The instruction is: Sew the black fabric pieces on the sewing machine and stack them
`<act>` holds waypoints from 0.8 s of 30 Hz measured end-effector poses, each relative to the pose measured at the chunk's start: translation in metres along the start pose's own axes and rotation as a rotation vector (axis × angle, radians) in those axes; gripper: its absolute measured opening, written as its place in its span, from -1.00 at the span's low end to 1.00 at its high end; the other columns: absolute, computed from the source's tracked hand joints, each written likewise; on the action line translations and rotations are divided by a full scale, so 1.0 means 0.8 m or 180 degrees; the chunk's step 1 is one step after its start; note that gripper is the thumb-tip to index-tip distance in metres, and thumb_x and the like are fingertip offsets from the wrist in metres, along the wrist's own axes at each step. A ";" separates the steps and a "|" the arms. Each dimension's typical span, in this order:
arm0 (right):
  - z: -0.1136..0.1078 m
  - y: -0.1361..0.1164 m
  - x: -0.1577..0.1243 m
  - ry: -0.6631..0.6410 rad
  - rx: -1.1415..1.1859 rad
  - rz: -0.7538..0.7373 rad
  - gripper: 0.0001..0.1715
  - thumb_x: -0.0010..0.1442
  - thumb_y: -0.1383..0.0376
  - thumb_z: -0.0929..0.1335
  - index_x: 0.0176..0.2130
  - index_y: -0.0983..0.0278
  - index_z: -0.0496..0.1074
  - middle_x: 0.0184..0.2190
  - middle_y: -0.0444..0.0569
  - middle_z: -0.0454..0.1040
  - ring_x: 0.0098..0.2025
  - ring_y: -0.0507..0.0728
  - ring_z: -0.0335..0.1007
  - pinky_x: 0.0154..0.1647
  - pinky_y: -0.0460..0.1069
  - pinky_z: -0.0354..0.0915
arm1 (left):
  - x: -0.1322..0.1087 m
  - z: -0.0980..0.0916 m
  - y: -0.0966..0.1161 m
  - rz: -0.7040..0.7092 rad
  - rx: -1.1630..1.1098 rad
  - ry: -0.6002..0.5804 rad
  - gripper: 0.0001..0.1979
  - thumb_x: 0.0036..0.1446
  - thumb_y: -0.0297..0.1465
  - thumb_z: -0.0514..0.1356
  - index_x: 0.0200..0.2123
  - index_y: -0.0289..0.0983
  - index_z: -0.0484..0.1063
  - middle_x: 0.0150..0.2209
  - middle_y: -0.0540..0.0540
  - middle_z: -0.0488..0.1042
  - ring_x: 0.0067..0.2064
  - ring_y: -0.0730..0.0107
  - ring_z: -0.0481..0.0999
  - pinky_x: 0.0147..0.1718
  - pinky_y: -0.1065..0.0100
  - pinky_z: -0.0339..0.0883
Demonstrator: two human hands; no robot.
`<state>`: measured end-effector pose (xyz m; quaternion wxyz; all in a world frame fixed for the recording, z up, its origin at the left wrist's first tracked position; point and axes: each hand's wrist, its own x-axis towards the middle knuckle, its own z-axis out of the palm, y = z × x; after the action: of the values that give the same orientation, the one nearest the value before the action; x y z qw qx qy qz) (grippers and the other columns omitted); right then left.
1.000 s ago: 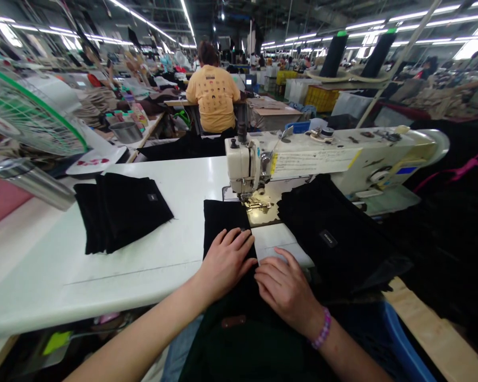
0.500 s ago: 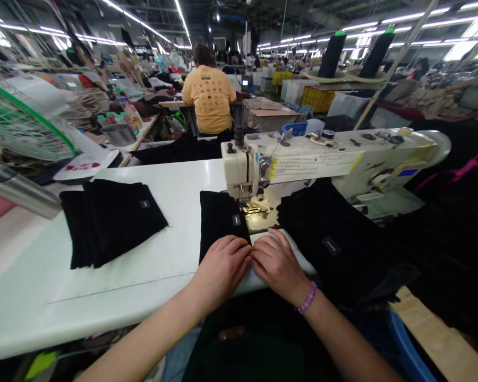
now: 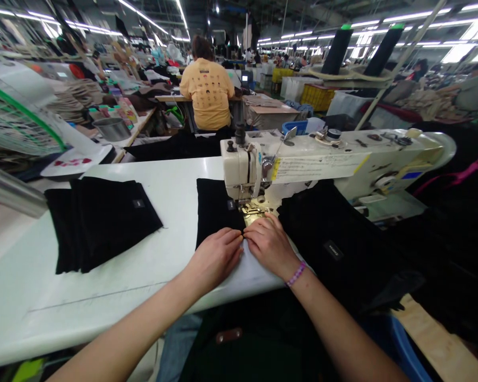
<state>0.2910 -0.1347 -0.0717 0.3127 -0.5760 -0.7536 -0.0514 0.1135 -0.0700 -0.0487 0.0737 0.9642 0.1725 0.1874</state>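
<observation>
A black fabric piece [image 3: 213, 212] with a small label lies under the head of the white sewing machine [image 3: 242, 159]. My left hand [image 3: 219, 255] pinches the near right edge of this piece, fingers pressed together. Right beside it, my right hand [image 3: 267, 241] is closed at the same edge, just in front of the metal needle plate [image 3: 255, 212]; its fingertips meet those of my left hand. Folded black pieces [image 3: 103, 223] lie in a stack on the white table [image 3: 163, 286] at the left. More black fabric with a label [image 3: 342, 265] lies right of my right hand.
A fan with a green rim [image 3: 24, 114] stands at the far left, near a metal cup [image 3: 112, 129]. Ahead, a person in a yellow shirt [image 3: 207, 93] sits facing away. Two dark thread cones [image 3: 338, 52] stand behind the machine.
Both hands have moved slightly left and up, toward the needle area, and the fabric piece between them has slid farther forward under the machine head. The view has shifted a little.
</observation>
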 end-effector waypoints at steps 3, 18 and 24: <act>0.003 0.004 0.008 -0.0078 -0.0044 0.0054 -0.80 0.29 0.43 0.35 -0.22 0.19 0.56 -0.17 -0.08 0.62 -0.04 0.16 0.42 0.32 0.25 0.05 | 0.007 0.001 -0.013 -0.0008 -0.0028 0.0008 -0.79 0.31 -0.45 0.07 -0.16 -0.29 0.51 -0.18 -0.19 0.55 -0.06 0.22 0.53 -0.02 0.16 0.49; 0.014 0.014 0.025 -0.0210 -0.0279 0.0245 -0.77 0.34 0.42 0.32 -0.18 0.20 0.57 -0.12 -0.03 0.60 0.01 0.20 0.38 0.30 0.29 0.04 | 0.047 0.006 -0.071 -0.0011 0.0230 -0.0068 -0.73 0.34 -0.43 0.02 -0.19 -0.34 0.53 -0.15 -0.22 0.56 -0.08 0.19 0.55 -0.05 0.16 0.49; 0.012 -0.008 -0.002 -0.0119 -0.0197 0.0384 -0.79 0.33 0.41 0.32 -0.12 0.21 0.54 -0.10 -0.02 0.60 0.00 0.21 0.38 0.31 0.27 0.03 | 0.053 0.008 -0.080 -0.0027 0.0239 -0.0032 -0.70 0.35 -0.42 0.00 -0.22 -0.33 0.53 -0.19 -0.22 0.55 -0.07 0.20 0.54 -0.03 0.17 0.47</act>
<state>0.2816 -0.1339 -0.0785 0.2832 -0.6305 -0.7213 -0.0450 0.1330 0.0041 -0.0534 0.0391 0.9665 0.1832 0.1757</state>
